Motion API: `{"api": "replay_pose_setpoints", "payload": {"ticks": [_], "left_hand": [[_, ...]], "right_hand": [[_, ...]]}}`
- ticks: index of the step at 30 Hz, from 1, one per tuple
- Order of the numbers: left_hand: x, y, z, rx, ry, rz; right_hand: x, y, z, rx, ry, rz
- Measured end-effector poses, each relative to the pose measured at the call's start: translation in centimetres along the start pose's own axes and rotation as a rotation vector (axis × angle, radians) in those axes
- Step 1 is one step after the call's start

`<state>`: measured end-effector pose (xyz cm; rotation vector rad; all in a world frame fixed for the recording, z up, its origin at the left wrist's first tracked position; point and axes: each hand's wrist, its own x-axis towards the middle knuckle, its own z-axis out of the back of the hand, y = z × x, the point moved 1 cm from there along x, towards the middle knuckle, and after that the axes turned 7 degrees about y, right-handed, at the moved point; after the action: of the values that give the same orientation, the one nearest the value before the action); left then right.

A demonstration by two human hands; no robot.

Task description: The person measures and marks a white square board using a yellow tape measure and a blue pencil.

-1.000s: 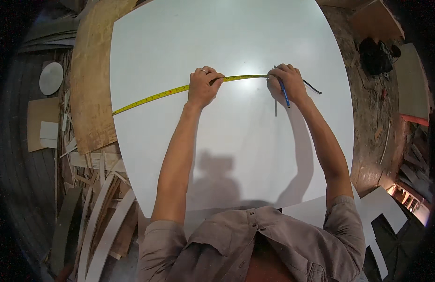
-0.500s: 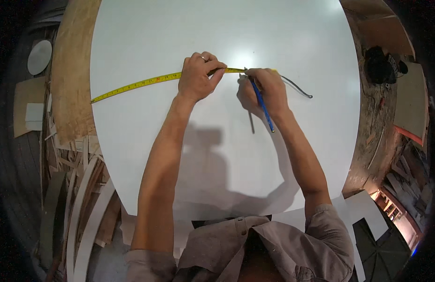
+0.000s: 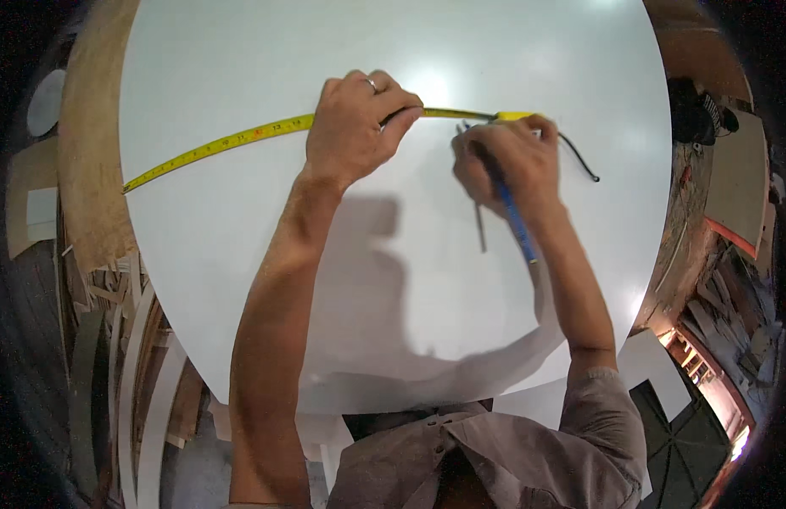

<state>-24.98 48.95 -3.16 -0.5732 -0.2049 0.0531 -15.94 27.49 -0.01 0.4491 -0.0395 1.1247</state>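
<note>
A yellow tape measure (image 3: 240,136) stretches across a large white board (image 3: 427,288), its end at the board's left edge. Thumb and fingers of my left hand (image 3: 355,127) pinch the blade near the middle. My right hand (image 3: 520,165) is closed round a blue pencil (image 3: 517,220), whose rear end slants back toward me. The yellow tape case (image 3: 513,116) shows just beyond the right fingers; whether they grip it too is hard to see. A black wrist cord (image 3: 579,157) trails from the case to the right.
Brown plywood (image 3: 96,144) lies beyond the board's left edge. Wood offcuts and curved strips (image 3: 147,382) pile up at lower left. On the right are a black object (image 3: 690,110), a pale panel (image 3: 736,178) and more scraps (image 3: 724,331).
My right hand has moved right, away from my left hand, with the pencil. More blade shows between the hands, and the yellow case is more visible. The whole view has shifted slightly.
</note>
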Motion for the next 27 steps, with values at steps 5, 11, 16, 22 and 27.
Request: {"api": "replay_pose_setpoints", "payload": {"ticks": [5,11,16,22,27], "left_hand": [[0.0,-0.3,0.3,0.046,0.083,0.051],[0.0,0.1,0.1,0.054,0.064,0.017],[-0.1,0.2,0.0,0.030,0.089,0.050],[-0.1,0.3,-0.2,0.007,0.072,0.039],[0.1,0.7,-0.2,-0.012,0.029,-0.055]], "right_hand": [[-0.9,-2.0,2.3,-0.149,0.089,-0.255],[-0.9,2.4,-2.8,0.309,-0.224,-0.291],[0.1,1.8,-2.5,0.334,-0.207,-0.276],[1.3,2.0,-2.7,0.315,-0.181,-0.377],[0.9,1.8,-4.9,0.673,-0.164,-0.285]]}}
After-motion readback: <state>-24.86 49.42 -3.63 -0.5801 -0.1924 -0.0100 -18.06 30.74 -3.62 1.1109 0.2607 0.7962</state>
